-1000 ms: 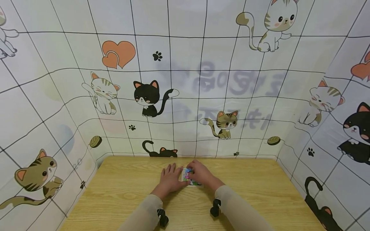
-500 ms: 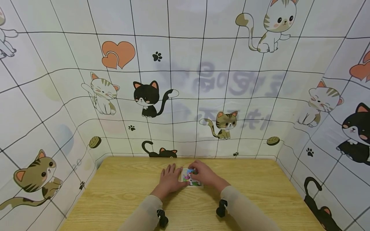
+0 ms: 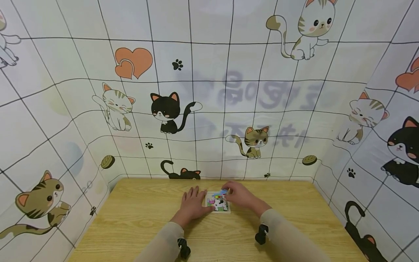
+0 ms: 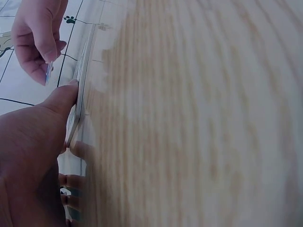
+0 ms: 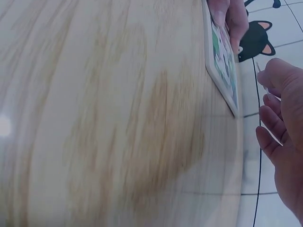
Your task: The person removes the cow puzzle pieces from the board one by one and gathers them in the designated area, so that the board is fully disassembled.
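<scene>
A small puzzle board lies flat on the table, with a cow picture in its lower part. My left hand rests to its left with fingers spread, and the thumb presses on the board's edge. At the upper right of the board, my right hand pinches a light blue puzzle piece between thumb and fingertips. In the left wrist view this puzzle piece is held edge-on, raised off the board. The right wrist view shows the thin board from the side, the left thumb on its far end.
The wooden table runs back to a white cloth wall printed with cats and grid lines. More of this cloth hangs at both sides. A black device is strapped to the left wrist, another black device to the right.
My right hand has moved right, lifting the blue puzzle piece from the board's upper part and uncovering more of the cow picture. The left hand has stayed in place.
</scene>
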Available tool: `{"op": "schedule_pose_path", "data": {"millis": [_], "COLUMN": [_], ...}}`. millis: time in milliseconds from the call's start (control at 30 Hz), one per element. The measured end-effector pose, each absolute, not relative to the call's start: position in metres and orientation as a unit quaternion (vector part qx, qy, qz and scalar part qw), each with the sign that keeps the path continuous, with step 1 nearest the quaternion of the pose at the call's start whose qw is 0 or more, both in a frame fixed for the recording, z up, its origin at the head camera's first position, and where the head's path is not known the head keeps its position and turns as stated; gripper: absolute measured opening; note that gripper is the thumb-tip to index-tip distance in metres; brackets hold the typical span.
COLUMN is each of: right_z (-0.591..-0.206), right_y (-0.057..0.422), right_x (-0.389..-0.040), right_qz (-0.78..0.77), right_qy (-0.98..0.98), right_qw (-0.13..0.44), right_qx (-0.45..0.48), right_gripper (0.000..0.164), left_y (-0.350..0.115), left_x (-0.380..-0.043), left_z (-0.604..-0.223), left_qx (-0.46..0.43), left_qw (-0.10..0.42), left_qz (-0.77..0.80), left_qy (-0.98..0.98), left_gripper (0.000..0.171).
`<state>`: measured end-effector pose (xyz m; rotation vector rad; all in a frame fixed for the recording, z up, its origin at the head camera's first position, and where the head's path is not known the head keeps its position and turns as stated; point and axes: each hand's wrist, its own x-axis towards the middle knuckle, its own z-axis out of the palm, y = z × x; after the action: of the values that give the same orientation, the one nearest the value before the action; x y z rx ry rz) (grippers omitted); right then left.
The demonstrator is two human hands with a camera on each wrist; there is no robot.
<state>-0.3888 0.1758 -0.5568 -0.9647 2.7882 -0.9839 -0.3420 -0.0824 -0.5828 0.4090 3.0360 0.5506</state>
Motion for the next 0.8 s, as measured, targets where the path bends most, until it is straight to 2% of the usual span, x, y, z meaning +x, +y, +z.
{"op": "schedule_pose_path", "data": {"millis": [800], "right_z": [-0.545], "right_y": [0.225], "right_x": [-0.392], "right_qz": [-0.328], "right_qy": [0.901], "right_qw": [0.011], "right_qx": [-0.283], "right_gripper": [0.029], "left_y": [-0.082], "left_x": [-0.341], "left_z": [-0.583], "left_qx": [0.133], "left_qw": [0.015], "left_qz": [0.186], "left_qy": [0.973], "left_gripper": [0.092]}}
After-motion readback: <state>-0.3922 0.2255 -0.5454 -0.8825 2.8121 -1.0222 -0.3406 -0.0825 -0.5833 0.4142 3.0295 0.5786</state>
